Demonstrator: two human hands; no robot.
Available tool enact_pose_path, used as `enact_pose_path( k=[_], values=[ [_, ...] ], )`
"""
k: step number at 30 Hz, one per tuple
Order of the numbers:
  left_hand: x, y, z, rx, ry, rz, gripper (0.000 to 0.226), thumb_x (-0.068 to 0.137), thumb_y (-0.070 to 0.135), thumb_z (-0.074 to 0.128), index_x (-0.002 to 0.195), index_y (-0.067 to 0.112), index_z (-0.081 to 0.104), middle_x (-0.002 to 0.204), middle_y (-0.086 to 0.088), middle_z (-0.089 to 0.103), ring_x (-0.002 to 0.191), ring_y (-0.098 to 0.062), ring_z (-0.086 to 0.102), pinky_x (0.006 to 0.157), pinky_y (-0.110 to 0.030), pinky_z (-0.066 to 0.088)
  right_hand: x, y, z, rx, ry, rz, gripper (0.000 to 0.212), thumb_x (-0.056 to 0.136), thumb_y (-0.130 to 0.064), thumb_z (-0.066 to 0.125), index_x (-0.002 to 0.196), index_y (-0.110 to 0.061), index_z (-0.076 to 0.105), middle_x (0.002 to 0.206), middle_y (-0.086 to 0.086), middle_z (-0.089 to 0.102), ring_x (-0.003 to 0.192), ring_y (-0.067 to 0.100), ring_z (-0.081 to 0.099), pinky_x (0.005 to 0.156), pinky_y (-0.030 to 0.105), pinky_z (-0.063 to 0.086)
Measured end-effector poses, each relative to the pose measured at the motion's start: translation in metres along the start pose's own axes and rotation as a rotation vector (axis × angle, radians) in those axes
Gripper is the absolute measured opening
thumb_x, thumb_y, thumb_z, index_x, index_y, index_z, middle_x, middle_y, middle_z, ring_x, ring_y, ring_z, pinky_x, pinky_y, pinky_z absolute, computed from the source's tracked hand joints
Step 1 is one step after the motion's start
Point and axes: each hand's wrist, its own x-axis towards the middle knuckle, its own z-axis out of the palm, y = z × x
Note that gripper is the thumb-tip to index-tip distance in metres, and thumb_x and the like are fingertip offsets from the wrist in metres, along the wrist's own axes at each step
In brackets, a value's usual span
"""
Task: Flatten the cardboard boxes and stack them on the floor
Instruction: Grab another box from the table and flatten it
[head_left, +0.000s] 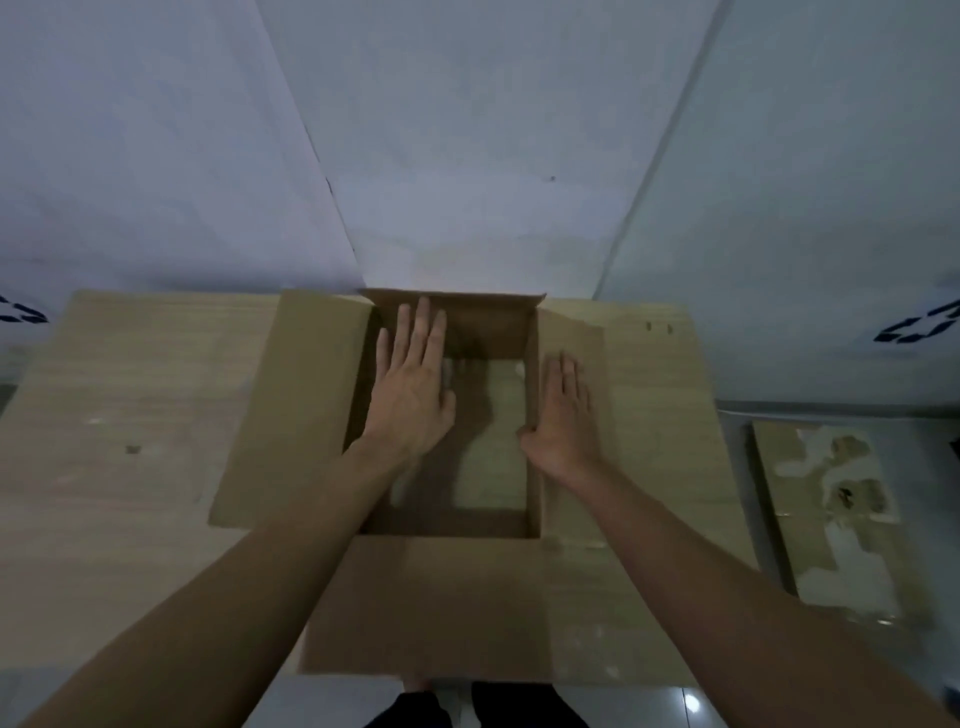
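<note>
An open brown cardboard box (426, 603) stands on a light wooden table (130, 415), its flaps spread outward. My left hand (415, 384) reaches down inside the box, fingers spread flat over the left inner side. My right hand (563, 410) lies on the right flap, its thumb hooked over the box's right wall edge. The table surface shows through the box's open bottom. On the floor to the right lies a flattened piece of cardboard (831, 519) with torn, pale patches.
White walls meet in a corner behind the table. Grey floor tiles (649, 701) show below the table's near edge, where my dark trousers are visible. The table's left part is bare wood with small marks.
</note>
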Motion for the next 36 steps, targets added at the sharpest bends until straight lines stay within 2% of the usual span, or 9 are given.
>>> enact_pose_path(
  k=[6,10,14,18,20,23,27,31,36],
  values=[
    [0.078,0.007,0.0,0.02,-0.245,-0.092,0.087,0.093,0.033,0.049,0.156,0.019,-0.008,0.163,-0.011,-0.015,0.15,-0.032,-0.014,0.119,-0.059,-0.002,0.009,0.015,0.011,0.085,-0.071,-0.071,0.104,0.089,-0.018,0.062,0.157,-0.018,-0.017,0.166,-0.001,-0.018,0.153,0.017,-0.014,0.126,0.039,0.004],
    [0.093,0.01,0.017,-0.052,-0.378,-0.178,0.071,0.097,0.038,0.036,0.157,0.02,0.001,0.165,-0.004,-0.007,0.151,-0.029,-0.009,0.117,-0.062,0.002,0.013,0.022,0.014,0.124,-0.076,-0.11,0.101,0.09,-0.019,0.058,0.158,-0.021,-0.017,0.166,-0.005,-0.018,0.152,0.012,-0.016,0.126,0.04,0.003],
    [0.105,0.009,0.018,-0.074,-0.355,-0.204,0.061,0.099,0.048,0.027,0.154,0.021,0.018,0.163,-0.008,0.011,0.15,-0.031,0.004,0.118,-0.059,0.01,0.013,0.028,0.018,0.204,-0.039,-0.127,0.073,0.104,-0.042,0.037,0.159,-0.026,-0.008,0.167,-0.009,-0.012,0.152,0.008,-0.013,0.125,0.039,-0.002],
    [0.106,0.025,0.015,-0.105,-0.469,-0.302,0.081,0.094,0.069,0.017,0.157,0.019,0.004,0.165,-0.009,-0.008,0.151,-0.03,-0.012,0.119,-0.056,0.0,0.011,0.049,0.014,0.37,-0.007,-0.073,0.053,0.108,-0.043,0.017,0.16,-0.032,0.009,0.167,-0.013,0.0,0.152,0.002,-0.007,0.125,0.041,0.001],
    [0.088,0.05,0.021,-0.139,-0.441,-0.321,0.089,0.091,0.074,0.021,0.158,0.017,0.001,0.164,-0.009,-0.015,0.15,-0.028,-0.017,0.119,-0.054,-0.003,0.005,0.064,0.013,0.404,0.012,-0.01,0.054,0.108,-0.045,0.021,0.159,-0.032,0.013,0.168,-0.01,0.004,0.153,0.006,-0.002,0.126,0.042,0.005],
    [0.052,0.09,0.038,-0.242,-0.435,-0.304,0.091,0.09,0.072,0.034,0.158,0.016,0.007,0.165,-0.01,-0.004,0.152,-0.028,-0.007,0.119,-0.053,0.001,-0.005,0.085,0.019,0.515,-0.046,0.229,0.066,0.101,-0.06,0.032,0.159,-0.032,0.016,0.167,-0.004,0.014,0.153,0.016,0.01,0.125,0.042,0.01],
    [0.009,0.125,0.056,-0.486,-0.435,-0.341,0.066,0.096,0.055,0.042,0.147,0.014,0.028,0.146,-0.015,0.047,0.132,-0.034,0.047,0.106,-0.044,0.039,-0.014,0.095,0.027,0.607,-0.086,0.439,0.096,0.082,-0.087,0.031,0.15,-0.021,0.039,0.152,0.008,0.045,0.141,0.029,0.039,0.116,0.043,0.032],
    [-0.014,0.146,0.056,-0.634,-0.367,-0.531,0.051,0.101,0.051,0.035,0.131,0.009,0.043,0.126,-0.019,0.062,0.115,-0.039,0.059,0.09,-0.038,0.045,-0.015,0.098,0.024,0.727,-0.09,0.48,0.085,0.087,-0.074,0.05,0.153,-0.022,0.033,0.147,0.009,0.051,0.134,0.029,0.048,0.103,0.034,0.037],
    [-0.017,0.144,0.056,-0.605,-0.314,-0.538,0.052,0.102,0.048,0.034,0.124,0.005,0.053,0.126,-0.021,0.062,0.118,-0.038,0.057,0.094,-0.04,0.045,-0.014,0.102,0.02,0.92,-0.105,0.574,0.118,0.066,-0.072,0.075,0.156,-0.016,0.023,0.153,0.009,0.043,0.136,0.028,0.046,0.108,0.037,0.041]
  ],
)
